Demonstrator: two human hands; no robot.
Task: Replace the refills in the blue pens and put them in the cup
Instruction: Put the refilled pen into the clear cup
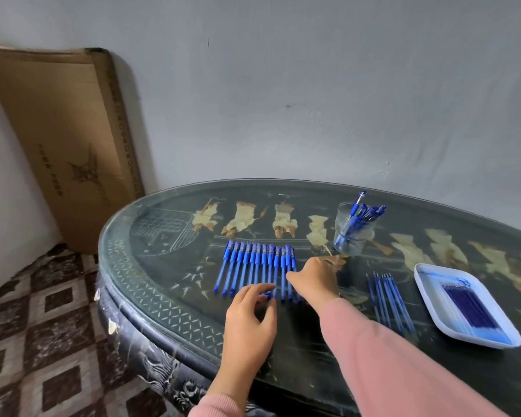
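Observation:
A row of several blue pens [253,266] lies side by side on the dark glass-topped table [163,281]. My left hand [250,314] rests at the near ends of the pens, fingers loosely bent and touching their tips. My right hand [313,279] reaches over the right end of the row and its fingers meet a pen there; the grip itself is hidden. A clear cup [354,228] behind holds several blue pens. Several loose refills [388,299] lie to the right. A white tray [427,275] holds a bundle of dark blue refills [469,305].
The table's curved edge runs along the left and front, with a patterned floor [42,326] below. A tall cardboard box [66,139] leans against the wall at the left. A grey wall stands close behind the table.

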